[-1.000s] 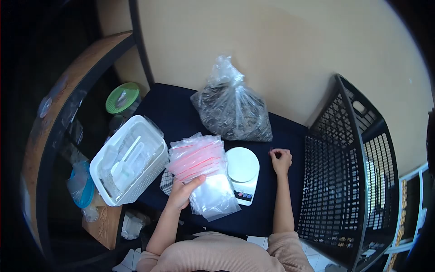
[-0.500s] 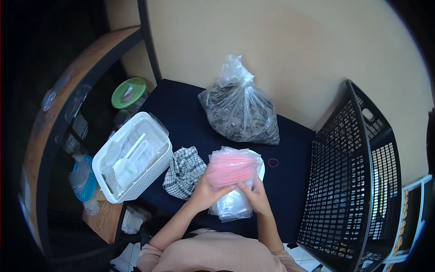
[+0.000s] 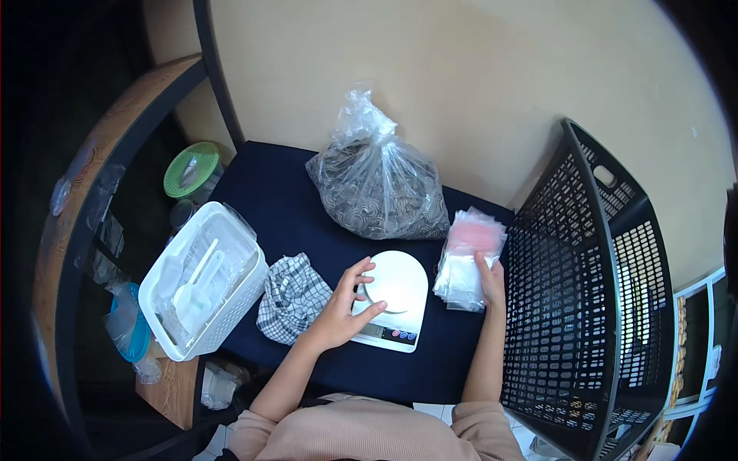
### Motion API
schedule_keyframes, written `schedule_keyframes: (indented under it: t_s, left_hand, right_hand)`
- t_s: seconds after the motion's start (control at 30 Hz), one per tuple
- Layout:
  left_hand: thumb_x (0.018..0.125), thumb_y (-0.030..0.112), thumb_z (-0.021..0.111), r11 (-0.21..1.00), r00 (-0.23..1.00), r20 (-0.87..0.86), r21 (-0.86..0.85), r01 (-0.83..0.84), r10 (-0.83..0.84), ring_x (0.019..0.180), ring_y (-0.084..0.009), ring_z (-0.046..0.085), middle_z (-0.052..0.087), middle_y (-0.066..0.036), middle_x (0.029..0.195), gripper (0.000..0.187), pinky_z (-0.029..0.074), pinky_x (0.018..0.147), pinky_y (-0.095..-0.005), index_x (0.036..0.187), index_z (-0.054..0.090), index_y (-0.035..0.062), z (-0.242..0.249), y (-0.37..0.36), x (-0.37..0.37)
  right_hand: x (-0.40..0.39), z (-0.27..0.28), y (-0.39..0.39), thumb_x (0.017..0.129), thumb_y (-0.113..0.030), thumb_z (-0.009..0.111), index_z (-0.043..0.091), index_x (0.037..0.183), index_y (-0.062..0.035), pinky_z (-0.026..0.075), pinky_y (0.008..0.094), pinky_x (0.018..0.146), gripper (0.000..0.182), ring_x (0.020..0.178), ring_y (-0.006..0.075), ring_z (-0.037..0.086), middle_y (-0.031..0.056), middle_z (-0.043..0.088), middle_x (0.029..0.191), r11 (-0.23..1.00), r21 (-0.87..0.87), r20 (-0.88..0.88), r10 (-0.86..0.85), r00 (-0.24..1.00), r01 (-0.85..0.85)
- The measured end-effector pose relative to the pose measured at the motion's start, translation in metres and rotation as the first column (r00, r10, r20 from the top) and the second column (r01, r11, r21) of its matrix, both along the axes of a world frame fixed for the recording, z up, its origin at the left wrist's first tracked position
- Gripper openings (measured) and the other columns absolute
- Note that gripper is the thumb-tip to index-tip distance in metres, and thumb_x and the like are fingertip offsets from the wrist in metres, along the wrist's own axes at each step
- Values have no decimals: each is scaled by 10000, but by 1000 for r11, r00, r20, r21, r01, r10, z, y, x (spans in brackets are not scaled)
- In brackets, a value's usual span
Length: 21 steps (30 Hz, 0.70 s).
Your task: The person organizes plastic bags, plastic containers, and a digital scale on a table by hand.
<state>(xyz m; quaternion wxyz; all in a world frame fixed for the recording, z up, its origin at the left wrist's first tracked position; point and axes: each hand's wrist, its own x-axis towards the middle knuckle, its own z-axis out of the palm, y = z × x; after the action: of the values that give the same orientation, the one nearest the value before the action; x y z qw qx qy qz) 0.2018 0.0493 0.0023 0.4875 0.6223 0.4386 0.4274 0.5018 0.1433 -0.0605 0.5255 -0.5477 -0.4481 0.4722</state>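
Note:
My left hand (image 3: 344, 309) is open, its fingers spread and curved over the left side of a white kitchen scale (image 3: 411, 311). The scale has a round platform and a row of small buttons along its near edge. At the right, my right hand (image 3: 492, 281) grips the edge of a stack of clear zip-lock bags (image 3: 461, 269) with pink strips, the thumb on top. The stack is close over the dark table, beside the black crate. A checkered cloth (image 3: 290, 298) lies crumpled left of my left hand.
A tied clear plastic bag (image 3: 380, 188) full of dark patterned pieces stands against the wall. On the left is a white basket (image 3: 231, 300) holding scoops. A tall black plastic crate (image 3: 569, 307) borders the right side. Wooden shelving (image 3: 127, 115) curves along the far left.
The stack of bags has moved from the middle to the right in my right hand, uncovering the scale. My left hand has let go of the bags and opened over the scale.

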Motion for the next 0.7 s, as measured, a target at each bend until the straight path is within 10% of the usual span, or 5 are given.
schedule_keyframes:
  t_s: [0.23, 0.43, 0.57, 0.63, 0.7]
  left_hand:
    - [769, 74, 555, 996, 998, 67, -84, -8, 13, 922, -146, 468, 458, -100, 1112, 529, 388, 797, -289, 1232, 302, 35, 10, -38, -55]
    - [728, 102, 608, 995, 985, 173, -98, -8, 25, 829, -121, 478, 513, -90, 1008, 569, 389, 721, -252, 1219, 330, 32, 29, -96, -102]
    - [702, 122, 628, 891, 877, 191, 30, -453, 440, 748, -86, 442, 469, -29, 828, 524, 353, 682, -194, 1151, 381, 14, 31, -137, -133]
    - [737, 104, 586, 458, 483, 223, 156, -875, 847, 770, -81, 418, 431, -18, 837, 428, 351, 678, -194, 1110, 398, 11, 18, -153, -150]
    - [777, 98, 540, 43, 103, 211, 270, -962, 972, 805, -86, 403, 409, -32, 892, 374, 354, 686, -205, 1105, 386, 8, 0, -161, -180]
  right_hand:
    - [-43, 28, -13, 632, -191, 675, 302, 1214, 16, 322, 401, 877, 721, 1027, 345, 406, 195, 412, 1114, 877, 396, 875, -450, 178, 273]
    - [-148, 82, 42, 602, -281, 723, 386, 1149, 43, 302, 388, 907, 721, 1066, 309, 403, 186, 441, 1110, 807, 579, 566, -296, 769, -115]
    - [-218, 100, 103, 612, -341, 705, 411, 1121, 44, 312, 398, 898, 703, 1051, 320, 426, 202, 446, 1120, 799, 588, 680, -404, 612, -126]
    - [-234, 94, 122, 637, -340, 685, 441, 1095, 36, 313, 403, 898, 642, 1025, 319, 457, 206, 487, 1076, 766, 635, 723, -545, 424, -99]
    - [-236, 89, 140, 699, -220, 631, 509, 1001, 21, 365, 383, 840, 405, 888, 315, 541, 186, 575, 895, 900, 435, 616, -274, 738, -29]
